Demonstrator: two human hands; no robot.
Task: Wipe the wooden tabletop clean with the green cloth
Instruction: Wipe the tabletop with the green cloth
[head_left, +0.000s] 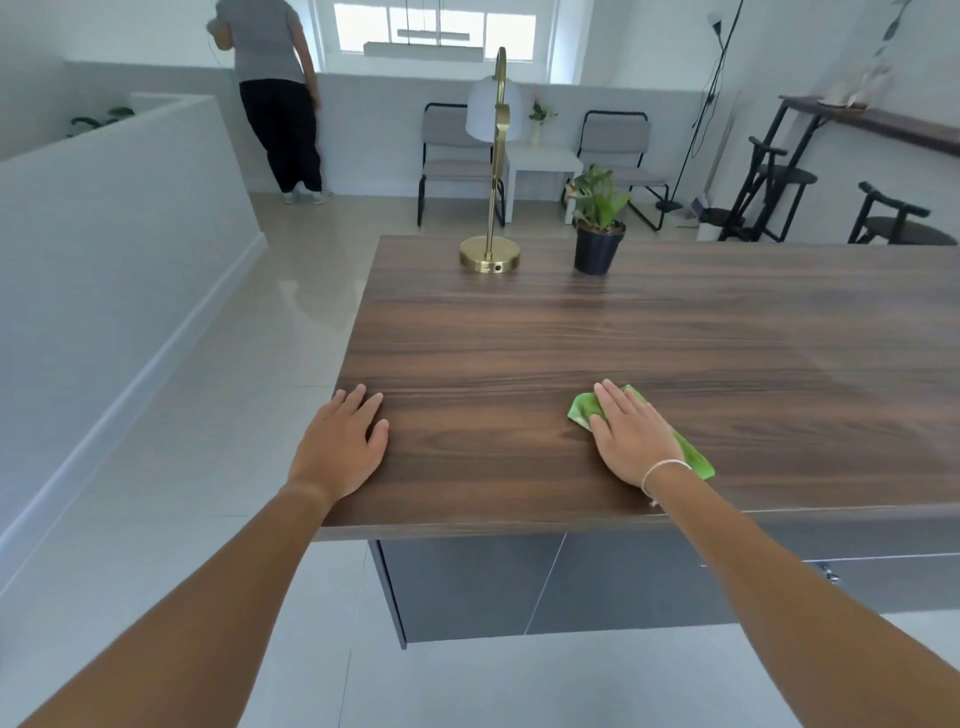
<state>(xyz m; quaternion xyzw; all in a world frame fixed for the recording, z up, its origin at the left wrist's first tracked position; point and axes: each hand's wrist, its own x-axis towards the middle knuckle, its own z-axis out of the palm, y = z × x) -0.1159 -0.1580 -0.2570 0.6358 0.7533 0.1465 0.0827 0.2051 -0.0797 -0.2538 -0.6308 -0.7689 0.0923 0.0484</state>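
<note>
The dark wooden tabletop (597, 332) fills the middle and right of the view. A green cloth (582, 408) lies flat on it near the front edge. My right hand (628, 434) presses down on the cloth with flat fingers, covering its middle; green shows at both ends. My left hand (340, 441) rests palm down at the table's near left corner, fingers apart, holding nothing.
A brass lamp (489, 257) and a potted plant (597, 228) stand at the table's far edge. Dark cabinet fronts (519, 587) sit below the top. A person (278, 93) stands far back left by a low white wall (104, 234); chairs and stools line the back.
</note>
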